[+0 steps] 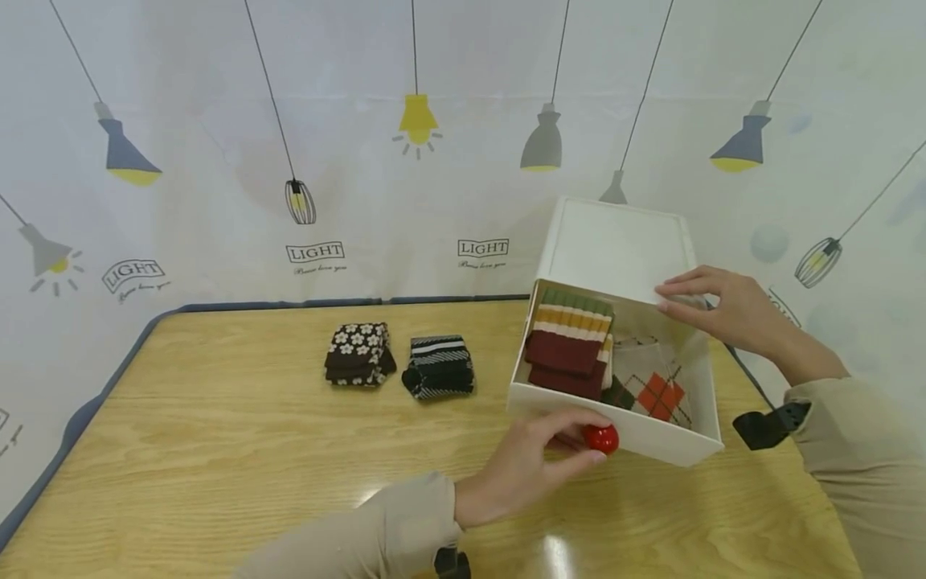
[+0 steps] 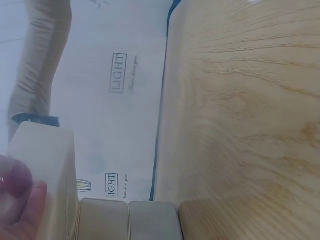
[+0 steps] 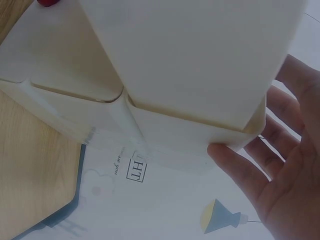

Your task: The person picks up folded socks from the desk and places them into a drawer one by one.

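A white box (image 1: 651, 438) stands at the right of the table, its hinged lid (image 1: 615, 245) raised. My left hand (image 1: 528, 458) pinches a round red knob (image 1: 602, 439) at the box's front wall, thumb below and fingers above. At the lid's right edge, my right hand (image 1: 745, 310) grips the rim; its thumb (image 3: 240, 170) lies on the side and the other fingers reach round behind. Inside the box, folded striped socks (image 1: 571, 322) in green, yellow, cream and maroon lie at the left. Argyle socks (image 1: 658, 394) with a red diamond lie to their right.
Left of the box, folded black striped socks (image 1: 441, 366) and brown socks with white flowers (image 1: 358, 354) lie on the wooden table (image 1: 253, 434). A cloth backdrop (image 1: 217, 161) printed with lamps hangs behind the table's far edge.
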Demonstrator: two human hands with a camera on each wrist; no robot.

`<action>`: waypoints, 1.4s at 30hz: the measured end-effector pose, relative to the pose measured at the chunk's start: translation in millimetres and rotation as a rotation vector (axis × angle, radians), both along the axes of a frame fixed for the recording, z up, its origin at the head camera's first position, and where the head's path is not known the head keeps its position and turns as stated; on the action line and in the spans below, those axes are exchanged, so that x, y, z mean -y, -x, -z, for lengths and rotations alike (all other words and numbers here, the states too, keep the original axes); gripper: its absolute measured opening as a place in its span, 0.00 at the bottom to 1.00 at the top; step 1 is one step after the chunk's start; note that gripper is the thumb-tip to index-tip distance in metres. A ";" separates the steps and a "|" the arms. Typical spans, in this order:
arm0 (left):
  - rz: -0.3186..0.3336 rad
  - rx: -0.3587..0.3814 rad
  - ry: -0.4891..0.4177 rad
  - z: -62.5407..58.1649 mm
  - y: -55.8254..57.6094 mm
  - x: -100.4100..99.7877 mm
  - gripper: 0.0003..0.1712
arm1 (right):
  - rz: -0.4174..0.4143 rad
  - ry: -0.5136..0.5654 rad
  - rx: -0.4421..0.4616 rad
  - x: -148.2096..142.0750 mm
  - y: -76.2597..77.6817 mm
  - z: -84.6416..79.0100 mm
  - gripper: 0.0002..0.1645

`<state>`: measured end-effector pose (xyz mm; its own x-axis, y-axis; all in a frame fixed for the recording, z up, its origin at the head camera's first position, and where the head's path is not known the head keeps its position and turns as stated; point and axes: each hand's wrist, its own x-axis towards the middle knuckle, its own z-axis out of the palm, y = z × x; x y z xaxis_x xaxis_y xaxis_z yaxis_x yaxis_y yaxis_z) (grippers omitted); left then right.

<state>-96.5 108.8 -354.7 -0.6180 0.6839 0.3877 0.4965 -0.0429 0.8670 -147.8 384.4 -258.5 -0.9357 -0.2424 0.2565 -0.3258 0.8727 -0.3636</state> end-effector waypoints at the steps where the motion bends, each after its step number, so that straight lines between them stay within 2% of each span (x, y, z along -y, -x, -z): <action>1: -0.009 0.004 -0.002 -0.4 1.0 -0.4 0.18 | 0.001 0.000 0.002 0.1 0.3 0.0 0.18; 7: -0.029 0.040 -0.038 -3.2 9.1 -2.3 0.15 | 0.003 -0.006 0.009 0.8 1.7 0.2 0.19; 11: -0.047 0.028 -0.043 -5.9 16.1 -5.8 0.14 | 0.004 -0.003 0.008 1.0 2.6 0.1 0.19; 14: -0.064 -0.001 -0.023 -7.6 20.9 -9.1 0.14 | -0.001 -0.003 0.015 0.5 3.8 0.8 0.19; 22: -0.093 0.012 0.007 -11.1 36.2 -20.5 0.14 | 0.003 0.028 0.018 1.9 1.6 0.2 0.19; 29: -0.102 0.051 0.017 -9.5 53.8 -30.6 0.15 | 0.007 0.033 0.032 1.2 1.8 0.3 0.19; 37: -0.055 0.127 0.006 -18.8 70.9 -37.7 0.14 | 0.023 0.000 0.051 1.2 0.2 -2.7 0.20; 42: -0.070 0.166 0.000 -19.8 84.0 -45.9 0.15 | 0.026 -0.003 0.069 2.3 -0.2 -4.9 0.20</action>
